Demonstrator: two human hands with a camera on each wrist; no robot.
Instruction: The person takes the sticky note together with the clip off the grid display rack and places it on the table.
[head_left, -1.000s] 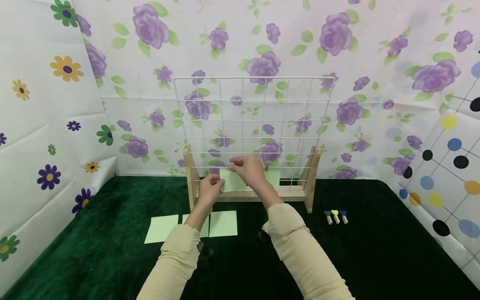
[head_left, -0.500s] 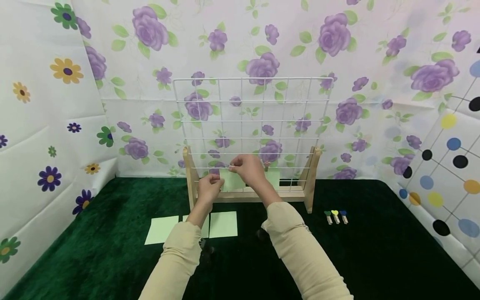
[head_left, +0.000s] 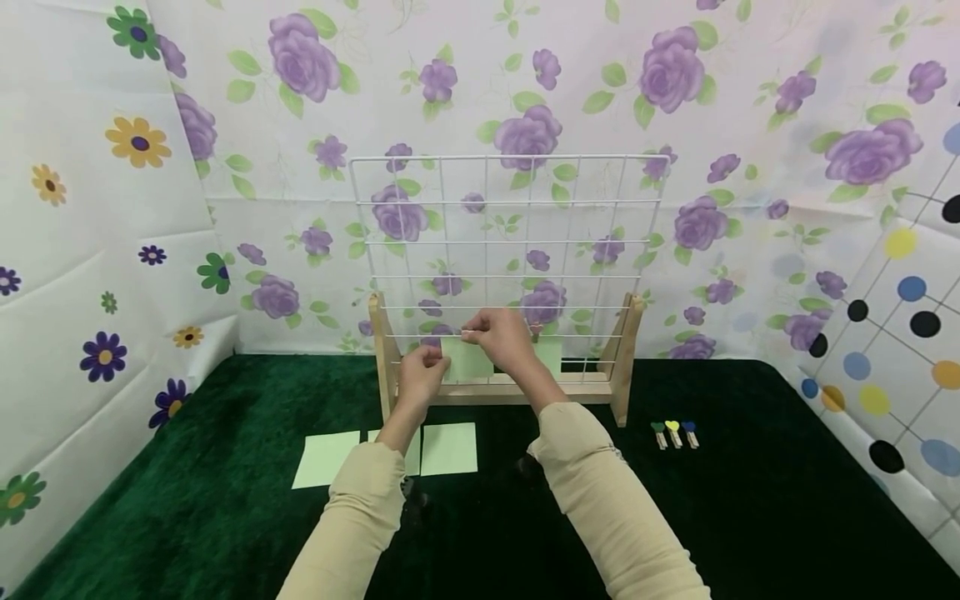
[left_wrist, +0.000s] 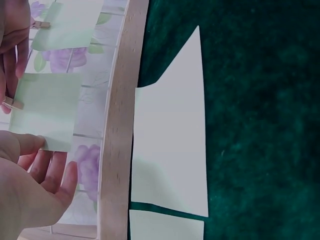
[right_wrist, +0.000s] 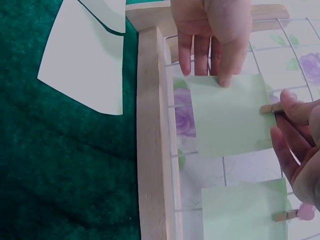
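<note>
In the head view a light green square of paper lies against the white wire grid of a wooden-footed rack. My left hand pinches its left edge between thumb and fingers. At the paper's top edge my right hand pinches a small wooden clothespin, whose jaws overlap the paper in the right wrist view. The clothespin's far end is hidden by the fingers. Beside it on the grid, a second green paper hangs from a clothespin with a pink head.
On the dark green cloth in front of the rack lie three pale green papers, partly behind the left forearm. To the right stand out three clothespins in a row, with green, yellow and blue heads. Patterned sheets surround the table.
</note>
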